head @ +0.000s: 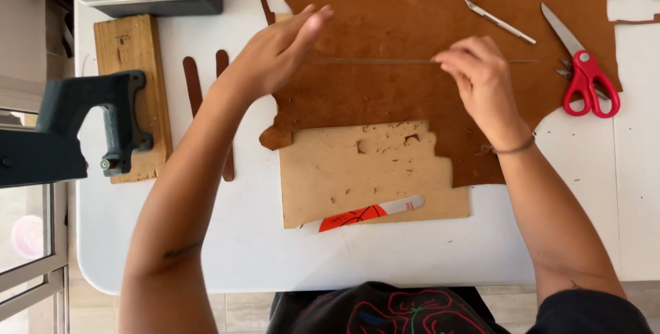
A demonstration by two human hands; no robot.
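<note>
A thin strip (375, 61) lies across the brown hide (440, 17) on the white table (234, 238). The right hand (481, 79) pinches one end with its fingers; the left hand (278, 52) hovers flat and spread over the other end, holding nothing. If the strip slips, the line could skew. The hide looks suede-soft and ragged-edged; a gouged tan board (371, 169) sits beneath, with a scalpel (498, 21) and red scissors (584, 72) close by.

Both arms are bare to above the elbow. A thin dark band (512, 147) circles the right wrist. The left forearm carries a small dark tattoo (182, 249). A black top (385, 310) bears red outlined flowers.
</note>
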